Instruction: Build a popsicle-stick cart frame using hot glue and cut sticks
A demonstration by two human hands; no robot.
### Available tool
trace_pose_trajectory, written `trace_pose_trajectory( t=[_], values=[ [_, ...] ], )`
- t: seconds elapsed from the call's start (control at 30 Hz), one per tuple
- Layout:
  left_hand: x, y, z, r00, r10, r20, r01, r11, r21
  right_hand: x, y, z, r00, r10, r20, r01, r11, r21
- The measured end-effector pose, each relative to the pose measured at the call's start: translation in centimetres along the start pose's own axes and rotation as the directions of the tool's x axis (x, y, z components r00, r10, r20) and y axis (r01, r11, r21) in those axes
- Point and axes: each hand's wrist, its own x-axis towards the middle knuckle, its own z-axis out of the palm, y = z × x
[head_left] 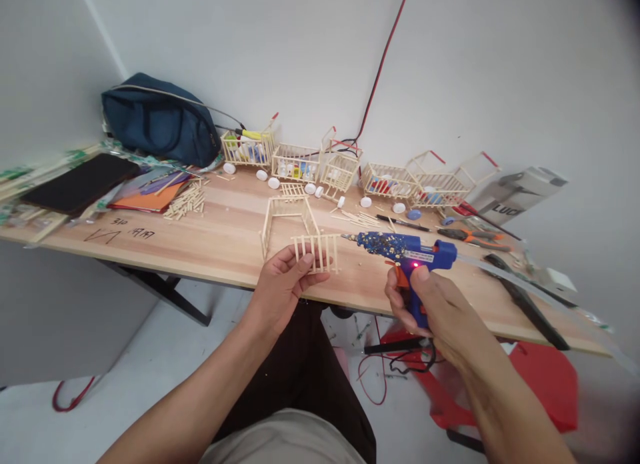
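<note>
My left hand pinches a small fence-like panel of thin wooden sticks and holds it upright over the table's front edge. My right hand is wrapped round the grip of a blue hot glue gun with a red light glowing; its nozzle points left, close to the panel's right end. Just behind the panel, an open stick frame stands on the wooden table.
Several small stick carts with bottle-cap wheels line the wall. A loose stick pile, coloured paper, a dark tablet and a blue bag lie left. Pliers and a pen are right. A red stool stands below.
</note>
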Motion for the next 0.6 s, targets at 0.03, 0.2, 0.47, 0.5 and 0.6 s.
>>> trace_pose_trajectory(
  t=[0.03,0.2,0.47,0.5,0.6],
  values=[
    [-0.01,0.01,-0.01,1.000,0.000,0.002,0.000,1.000,-0.003,0.05,-0.08,0.06,1.000,0.003,0.000,-0.003,1.000,-0.006],
    [0.00,0.09,-0.04,1.000,0.000,0.000,0.000,1.000,-0.012,0.20,-0.31,0.31,1.000,0.020,0.001,-0.020,1.000,-0.009],
    [-0.01,0.03,-0.14,1.000,-0.005,0.008,0.005,0.999,-0.042,0.25,-0.10,0.17,0.999,0.016,0.035,-0.014,0.999,-0.050],
    [-0.01,0.02,-0.17,1.000,-0.007,0.006,0.007,0.999,-0.045,0.29,-0.10,0.15,0.999,0.021,0.032,-0.019,0.998,-0.057],
    [-0.02,0.03,-0.22,1.000,-0.012,-0.004,0.012,0.999,-0.049,0.40,-0.11,0.13,0.999,0.040,0.024,-0.038,0.997,-0.066]
  ],
)
